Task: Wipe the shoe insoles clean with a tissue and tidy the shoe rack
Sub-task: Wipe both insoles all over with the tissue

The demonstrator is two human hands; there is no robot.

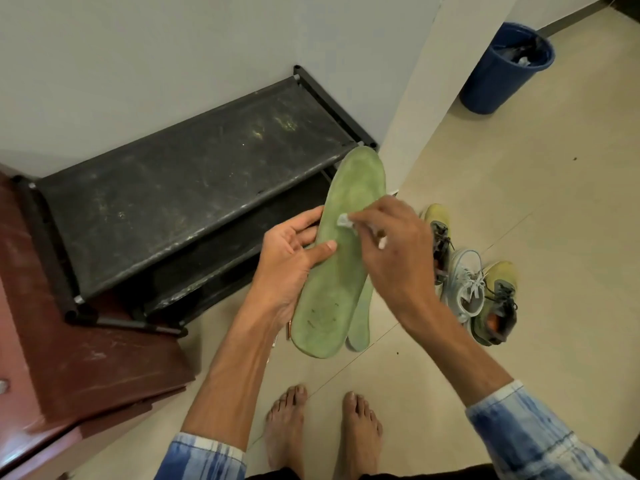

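**Insoles, two.** We list the front insole [341,265] as a long, round-ended foam sole. It is dull green, and its face is matted, mottled with paler worn patches and marked with a few dark specks near the heel. It is held in the air in front of the shoe rack, toe end up. The second insole [361,317], the same green, shows only as a strip behind the first one's heel end. We cannot tell what holds it.

**Tissue [344,220], one.** A small crumpled white scrap lying against the front insole's upper half.

**Hands, two.** The left hand [291,258] grasps the front insole at its middle, with the thumb laid across the face and the fingers at its left edge. The right hand [391,251] pinches the tissue in its fingertips and holds it on the insole.

**Shoe rack [194,181], one.** A black tube frame against the grey wall [138,64]. We count two dark shelves in view, and the top one is scuffed and streaked with pale dust.

**Shoes, three.** They stand close together on the floor, right of the insoles. Two are yellow-green trainers [498,299] with dark laces, and one pale white trainer [465,282] sits between them.

**Bin [505,67], one.** Round, blue plastic, with a dark liner, well apart at the far right.

**Cabinet [69,341], one.** Reddish-brown wood, scratched, just left of the rack.

**Floor [519,202].** Glossy beige tiles. We count two bare feet [285,420] on it, and two blue-and-white checked sleeves [519,431] above.
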